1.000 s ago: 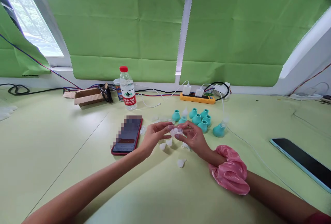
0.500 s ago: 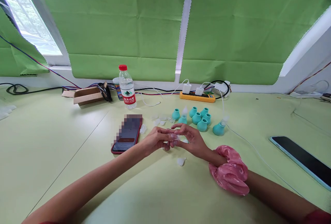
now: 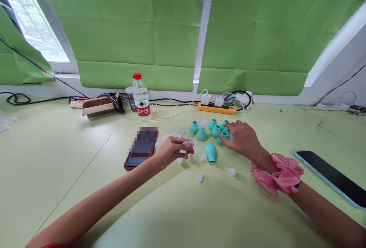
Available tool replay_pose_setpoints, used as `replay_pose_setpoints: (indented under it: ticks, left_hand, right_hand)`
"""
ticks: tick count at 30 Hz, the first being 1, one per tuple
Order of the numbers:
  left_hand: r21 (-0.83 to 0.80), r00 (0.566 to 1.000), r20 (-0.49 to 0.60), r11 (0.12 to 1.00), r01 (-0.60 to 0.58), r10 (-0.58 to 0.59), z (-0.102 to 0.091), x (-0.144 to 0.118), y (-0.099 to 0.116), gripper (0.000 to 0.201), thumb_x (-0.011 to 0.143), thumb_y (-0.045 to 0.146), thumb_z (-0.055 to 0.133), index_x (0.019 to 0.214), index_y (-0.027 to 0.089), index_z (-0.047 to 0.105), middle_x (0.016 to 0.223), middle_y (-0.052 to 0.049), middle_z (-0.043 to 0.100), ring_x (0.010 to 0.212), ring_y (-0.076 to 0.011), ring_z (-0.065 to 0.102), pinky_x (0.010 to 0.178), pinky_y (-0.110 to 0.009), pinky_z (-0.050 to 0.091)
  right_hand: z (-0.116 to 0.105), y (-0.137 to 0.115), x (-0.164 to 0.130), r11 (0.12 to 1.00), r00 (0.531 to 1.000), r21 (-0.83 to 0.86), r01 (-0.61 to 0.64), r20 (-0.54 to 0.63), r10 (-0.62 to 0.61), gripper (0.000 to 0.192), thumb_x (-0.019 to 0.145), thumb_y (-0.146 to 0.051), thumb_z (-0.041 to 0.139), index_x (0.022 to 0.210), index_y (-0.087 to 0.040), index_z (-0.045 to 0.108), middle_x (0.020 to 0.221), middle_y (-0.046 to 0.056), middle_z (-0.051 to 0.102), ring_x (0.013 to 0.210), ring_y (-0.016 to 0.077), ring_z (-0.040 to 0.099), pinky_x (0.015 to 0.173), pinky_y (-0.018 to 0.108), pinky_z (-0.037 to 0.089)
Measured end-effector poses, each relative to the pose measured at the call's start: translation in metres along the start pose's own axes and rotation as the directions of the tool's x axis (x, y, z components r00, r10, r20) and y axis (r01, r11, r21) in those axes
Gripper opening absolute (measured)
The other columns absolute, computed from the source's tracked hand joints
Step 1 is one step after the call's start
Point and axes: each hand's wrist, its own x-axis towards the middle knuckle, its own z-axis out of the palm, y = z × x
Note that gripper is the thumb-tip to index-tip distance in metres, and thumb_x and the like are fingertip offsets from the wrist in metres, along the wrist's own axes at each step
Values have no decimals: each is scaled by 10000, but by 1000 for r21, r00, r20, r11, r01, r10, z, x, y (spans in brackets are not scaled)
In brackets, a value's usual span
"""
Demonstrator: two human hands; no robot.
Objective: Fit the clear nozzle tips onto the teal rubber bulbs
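My left hand (image 3: 174,151) pinches a small clear plastic tube-like piece (image 3: 191,143) between thumb and fingers. My right hand (image 3: 243,138) is open, fingers curved and apart, over the right side of a cluster of teal rubber bulbs (image 3: 216,130). Its thumb is close to the nearest bulb; whether it touches cannot be told. One teal bulb (image 3: 211,152) lies on its side between the hands. Another bulb (image 3: 201,135) stands with a translucent tip (image 3: 203,123) on it. Translucent white pieces lie nearer to me, including one in front (image 3: 199,177) and one at right (image 3: 231,171).
A red-cased phone (image 3: 140,145) lies left of my left hand, a blue-cased phone (image 3: 328,177) far right. Behind are a water bottle (image 3: 142,101), a cup (image 3: 130,99), a cardboard box (image 3: 98,107) and a yellow power strip (image 3: 217,108) with cables.
My right hand has left the clear piece and moved right and up to the teal bulbs, opening. The left hand keeps the piece. The lying bulb and white pieces are now uncovered.
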Motion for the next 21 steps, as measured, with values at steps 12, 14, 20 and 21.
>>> replay_pose_setpoints:
  ticks: [12,14,20,21]
  left_hand:
    - [245,991,-56,964,-101,118,-2,4,1,287,643,315,655,817,95,595,718,-55,553,621,-95,465,532,-205,426]
    - [246,979,-109,959,-142,173,-3,6,-2,292,650,345,646,805,103,597,710,-36,524,645,-93,457,549,-193,419]
    - [114,968,-118,971,-210,223,8,3,-11,311,765,461,474,875,173,510,929,-41,510,828,-133,501,713,-265,445]
    - [89,974,-102,977,-193,201,11,2,-12,315,774,474,449,888,183,488,913,-36,513,806,-133,510,688,-269,456]
  right_hand:
    - [17,2,0,999,981,49,18,192,-27,138,685,-279,485,750,-169,538,653,36,599,701,210,519,645,332,224]
    - [4,-1,-1,993,988,118,17,150,-35,121,677,-289,512,698,-170,515,588,9,562,631,180,511,658,338,241]
    - [-33,-45,-10,779,982,600,180,-70,-173,193,688,-328,588,731,-178,475,659,-3,549,604,122,502,624,266,358]
    - [-33,-55,-12,733,977,647,209,-110,-182,190,692,-323,588,741,-179,474,664,-2,547,607,120,502,606,253,371]
